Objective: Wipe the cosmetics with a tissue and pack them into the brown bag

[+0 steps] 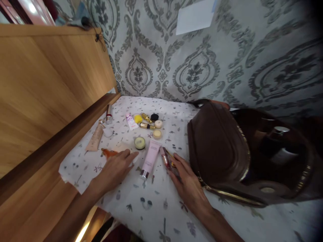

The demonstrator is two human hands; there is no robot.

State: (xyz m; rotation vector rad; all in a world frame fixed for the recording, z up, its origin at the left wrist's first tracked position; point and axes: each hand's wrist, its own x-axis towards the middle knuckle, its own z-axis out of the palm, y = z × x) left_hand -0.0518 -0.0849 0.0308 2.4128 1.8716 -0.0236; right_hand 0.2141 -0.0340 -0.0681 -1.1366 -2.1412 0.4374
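Note:
My left hand (119,168) lies low over the white patterned cloth, fingers stretched to the right. Partly under it are an orange item (109,153) and something whitish that I cannot make out. My right hand (186,183) curls its thumb and forefinger about a reddish lip gloss tube (165,158) and a small yellow-marked item (173,164), partly hidden by the fingers. Between the hands lies a pink squeeze tube (150,158) with a silver cap. Just above its left side sits a round jar (139,143) with pale yellow-green contents.
Farther back are a gold-and-black lipstick tube (147,126), small round pots (157,134), a yellow item (138,118) and a white tube (131,121). A beige tube (95,138) lies left. An open brown bag (217,144) stands right; a wooden panel (50,77) borders the left.

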